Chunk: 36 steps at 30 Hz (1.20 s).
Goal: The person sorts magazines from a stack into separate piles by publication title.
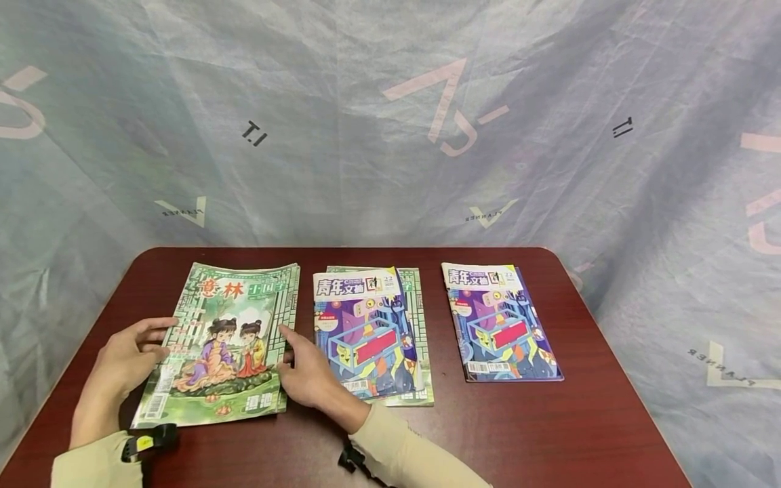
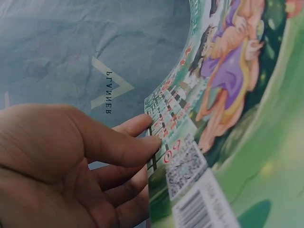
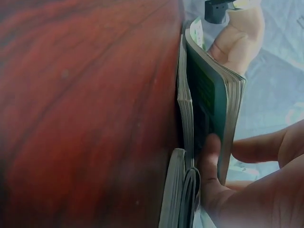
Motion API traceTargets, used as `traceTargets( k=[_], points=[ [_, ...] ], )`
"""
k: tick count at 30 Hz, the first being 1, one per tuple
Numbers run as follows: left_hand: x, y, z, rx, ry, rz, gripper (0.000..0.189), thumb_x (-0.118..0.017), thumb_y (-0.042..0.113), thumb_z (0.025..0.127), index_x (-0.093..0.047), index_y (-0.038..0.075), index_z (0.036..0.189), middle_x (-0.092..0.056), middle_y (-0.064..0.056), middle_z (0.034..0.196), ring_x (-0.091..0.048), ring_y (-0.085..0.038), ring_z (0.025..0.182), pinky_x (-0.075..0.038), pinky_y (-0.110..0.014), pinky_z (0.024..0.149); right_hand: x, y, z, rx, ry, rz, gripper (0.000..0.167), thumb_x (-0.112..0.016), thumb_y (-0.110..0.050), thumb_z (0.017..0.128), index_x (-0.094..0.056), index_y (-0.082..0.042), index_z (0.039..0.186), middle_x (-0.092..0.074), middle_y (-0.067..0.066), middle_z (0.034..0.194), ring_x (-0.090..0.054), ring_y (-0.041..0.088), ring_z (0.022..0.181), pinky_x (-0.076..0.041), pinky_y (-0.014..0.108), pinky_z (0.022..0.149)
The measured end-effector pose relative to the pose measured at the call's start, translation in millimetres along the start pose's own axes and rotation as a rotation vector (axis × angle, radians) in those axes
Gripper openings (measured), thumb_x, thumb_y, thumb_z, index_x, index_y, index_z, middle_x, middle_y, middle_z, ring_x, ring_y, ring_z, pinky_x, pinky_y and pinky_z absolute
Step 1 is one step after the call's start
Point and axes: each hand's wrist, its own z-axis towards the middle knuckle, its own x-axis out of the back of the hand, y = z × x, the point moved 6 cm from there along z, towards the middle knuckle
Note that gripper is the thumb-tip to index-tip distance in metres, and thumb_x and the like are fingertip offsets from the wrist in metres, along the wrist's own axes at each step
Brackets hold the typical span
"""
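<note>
A green magazine (image 1: 234, 305) with two cartoon children on its cover is held at both side edges, above another green magazine (image 1: 294, 298) that peeks out on its right. My left hand (image 1: 131, 352) pinches the left edge; in the left wrist view the thumb (image 2: 128, 149) lies on the cover near the barcode. My right hand (image 1: 308, 369) grips the right edge between fingers and thumb. In the right wrist view the upper magazine (image 3: 232, 102) bows away from the lower magazine (image 3: 185, 109), leaving a gap between them.
Right of the hands, a purple magazine (image 1: 366, 339) lies on a green magazine (image 1: 427, 379). Farther right lies a similar purple magazine (image 1: 503, 325). All rest on a dark red table (image 1: 488, 434), with a grey printed cloth (image 1: 342, 135) hanging behind.
</note>
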Motion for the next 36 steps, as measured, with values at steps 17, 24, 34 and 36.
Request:
traceTargets(
  k=[17, 24, 34, 36],
  points=[
    [-0.3, 4.7, -1.8, -0.027, 0.015, 0.047, 0.052, -0.065, 0.005, 0.109, -0.049, -0.01, 0.156, -0.054, -0.043, 0.141, -0.063, -0.053, 0.114, -0.053, -0.032, 0.068, 3.9, -5.5, -5.7, -0.061, -0.051, 0.126, 0.075, -0.071, -0.004, 0.096, -0.047, -0.003, 0.167, -0.053, -0.012, 0.065, -0.048, -0.001, 0.057, -0.048, 0.021, 0.071],
    [2.4, 7.2, -2.8, -0.047, -0.007, 0.053, 0.052, -0.061, 0.013, 0.113, -0.048, -0.012, 0.156, -0.059, -0.043, 0.14, -0.066, -0.054, 0.114, -0.054, -0.033, 0.071, 9.6, -13.0, -10.9, -0.126, -0.058, 0.181, 0.076, -0.076, -0.008, 0.098, -0.046, -0.001, 0.167, -0.063, -0.006, 0.078, -0.053, 0.001, 0.063, -0.048, 0.021, 0.067],
    [6.5, 9.7, -4.2, -0.074, 0.039, 0.076, 0.054, -0.066, 0.017, 0.112, -0.051, -0.015, 0.152, -0.065, -0.041, 0.136, -0.07, -0.055, 0.113, -0.055, -0.028, 0.068, 4.5, 2.5, -5.4, -0.034, -0.029, 0.078, 0.076, -0.077, -0.021, 0.099, -0.047, -0.002, 0.167, -0.062, 0.009, 0.141, -0.061, -0.003, 0.08, -0.053, 0.022, 0.085],
    [6.4, 10.2, -4.2, -0.071, 0.041, 0.078, 0.054, -0.067, 0.018, 0.112, -0.051, -0.015, 0.152, -0.066, -0.041, 0.136, -0.07, -0.055, 0.113, -0.056, -0.028, 0.068, -0.4, 11.1, -2.3, -0.035, -0.026, 0.049, 0.077, -0.078, -0.025, 0.099, -0.047, -0.006, 0.168, -0.061, 0.006, 0.142, -0.06, -0.003, 0.082, -0.053, 0.022, 0.085]
  ],
)
